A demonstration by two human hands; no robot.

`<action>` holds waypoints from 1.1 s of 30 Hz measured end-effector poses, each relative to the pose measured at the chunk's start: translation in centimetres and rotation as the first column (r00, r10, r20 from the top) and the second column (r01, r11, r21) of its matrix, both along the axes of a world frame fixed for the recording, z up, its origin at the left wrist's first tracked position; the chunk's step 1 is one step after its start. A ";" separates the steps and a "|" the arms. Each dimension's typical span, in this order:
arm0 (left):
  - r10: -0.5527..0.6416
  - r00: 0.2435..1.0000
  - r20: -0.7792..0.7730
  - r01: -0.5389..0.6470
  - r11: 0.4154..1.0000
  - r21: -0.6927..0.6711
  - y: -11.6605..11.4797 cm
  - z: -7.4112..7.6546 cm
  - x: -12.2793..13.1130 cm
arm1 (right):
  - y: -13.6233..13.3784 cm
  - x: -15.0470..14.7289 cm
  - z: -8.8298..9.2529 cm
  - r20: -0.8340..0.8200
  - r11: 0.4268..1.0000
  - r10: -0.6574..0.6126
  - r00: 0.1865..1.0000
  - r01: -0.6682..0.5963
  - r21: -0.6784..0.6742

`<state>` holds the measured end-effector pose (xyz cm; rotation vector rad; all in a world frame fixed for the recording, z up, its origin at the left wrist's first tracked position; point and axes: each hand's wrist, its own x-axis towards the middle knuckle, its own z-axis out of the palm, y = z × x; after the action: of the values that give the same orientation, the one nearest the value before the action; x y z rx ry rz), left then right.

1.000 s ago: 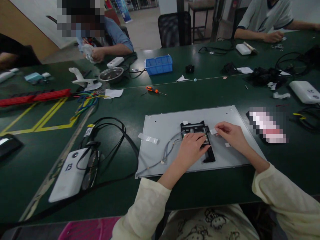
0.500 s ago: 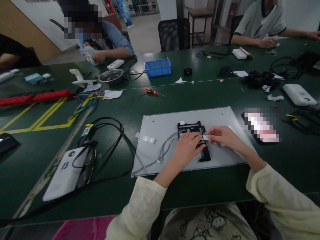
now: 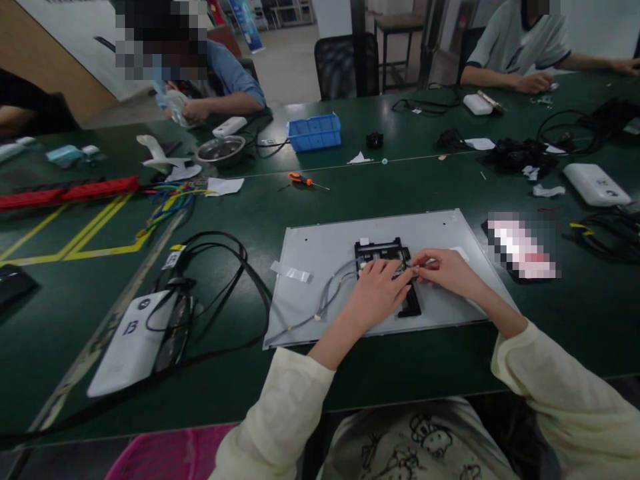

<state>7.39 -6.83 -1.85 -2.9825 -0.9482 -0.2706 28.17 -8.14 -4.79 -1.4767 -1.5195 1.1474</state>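
Note:
A pale flat panel (image 3: 330, 250) lies on the green table with a black plastic frame (image 3: 411, 303) on its middle. My left hand (image 3: 380, 290) rests over the frame, fingers stretched out and fairly flat, its fingertips close to my right hand's. My right hand (image 3: 440, 270) is closed in a pinch at the frame's right side, on a small strip of clear tape (image 3: 415, 269) that is mostly hidden. Thin grey cables (image 3: 327, 293) run from the frame leftwards across the panel. Another tape strip (image 3: 290, 272) sticks at the panel's left edge.
Left of the panel are a white power bank (image 3: 127, 347) and looped black cables (image 3: 235, 260). A phone (image 3: 523, 247) lies to the right. Beyond the panel are an orange screwdriver (image 3: 303, 179), a blue basket (image 3: 314, 133) and a metal bowl (image 3: 220, 151). Other people sit across the table.
The tape strip between my hands showed plainly before and is now mostly covered by my fingers. My left fingertips have come nearer to my right hand's.

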 end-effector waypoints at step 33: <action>0.761 0.618 0.198 -0.766 0.640 -0.066 6.0 1.3 -13.9 | -1.5 -1.8 1.6 0.533 0.830 -0.158 0.831 -0.180 0.527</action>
<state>-6.55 -0.81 -0.52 -2.2284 -2.0927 -0.5591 26.32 -9.69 -3.22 -1.4283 -2.0342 0.1833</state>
